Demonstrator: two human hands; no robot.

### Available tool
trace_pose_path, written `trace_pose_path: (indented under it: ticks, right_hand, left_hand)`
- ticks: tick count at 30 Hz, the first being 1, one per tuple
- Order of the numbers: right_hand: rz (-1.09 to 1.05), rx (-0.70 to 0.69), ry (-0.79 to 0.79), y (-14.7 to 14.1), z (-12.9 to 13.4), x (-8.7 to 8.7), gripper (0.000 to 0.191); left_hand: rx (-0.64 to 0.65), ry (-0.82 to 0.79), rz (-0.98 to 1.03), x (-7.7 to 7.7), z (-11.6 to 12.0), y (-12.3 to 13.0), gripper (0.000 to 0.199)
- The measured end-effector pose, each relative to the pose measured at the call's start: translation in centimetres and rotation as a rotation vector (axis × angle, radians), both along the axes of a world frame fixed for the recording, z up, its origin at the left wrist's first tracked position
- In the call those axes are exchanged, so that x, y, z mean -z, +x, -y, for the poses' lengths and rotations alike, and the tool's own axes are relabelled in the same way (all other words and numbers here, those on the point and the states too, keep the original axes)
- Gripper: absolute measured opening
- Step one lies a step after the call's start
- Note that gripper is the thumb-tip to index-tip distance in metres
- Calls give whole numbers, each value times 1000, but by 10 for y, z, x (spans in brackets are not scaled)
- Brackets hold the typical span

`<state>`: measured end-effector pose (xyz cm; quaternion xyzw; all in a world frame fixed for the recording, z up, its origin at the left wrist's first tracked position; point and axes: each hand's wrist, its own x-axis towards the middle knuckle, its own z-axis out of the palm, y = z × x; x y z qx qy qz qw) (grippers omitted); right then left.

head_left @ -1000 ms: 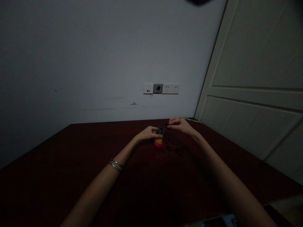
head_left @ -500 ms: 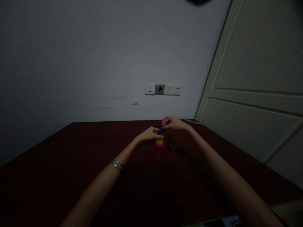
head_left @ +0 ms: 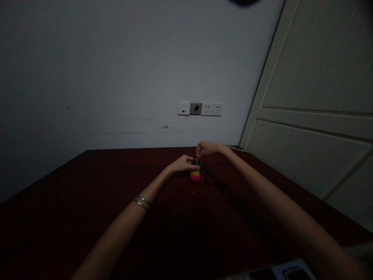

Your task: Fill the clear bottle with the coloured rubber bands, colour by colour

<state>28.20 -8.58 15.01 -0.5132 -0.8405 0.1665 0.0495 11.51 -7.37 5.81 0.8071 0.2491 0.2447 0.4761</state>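
A small clear jar [head_left: 195,176] stands on the dark red-brown table, with pink and yellow contents low down and dark ones above. My left hand [head_left: 184,163] is closed around its upper part from the left, thumb in front. Over the jar's mouth, my right hand [head_left: 202,150] pinches with the fingertips pointing down. A small dark bit shows at those fingertips, too dim to make out. Several thin dark loop-like pieces [head_left: 208,181] lie on the table just right of the jar.
The table [head_left: 140,241] runs back to a grey wall with a row of sockets [head_left: 211,109]. A pale panelled door [head_left: 314,89] slants along the right. At the bottom edge lies a flat printed item [head_left: 279,272], partly cut off.
My right hand has come down and slightly left, its fingertips now at the jar's mouth. The left hand keeps its hold on the jar. The view has shifted slightly.
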Motion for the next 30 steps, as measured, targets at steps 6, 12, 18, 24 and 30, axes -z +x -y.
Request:
trace_pose_path:
  ticks: [6,12,18,24,30]
  right_hand:
    - [71,45,-91,-11,1,-7,9]
    - [99,16,-120,-11,1,-7,6]
    - [95,-32,-118,-7,4,-12,13]
    - [27,-26,-111,0,6,-15,19]
    - [-65,-72,-147,10,10,-23,23]
  left_hand:
    - [-8,-11,-12,-1,0,0,36]
    - [-14,-2,-13,-1,0,0,37]
    - [-9,-31,-15,-4,4,0,37]
    - [12,-76,23,-2,3,0,34]
    - [52,-92,49,1,0,-1,38]
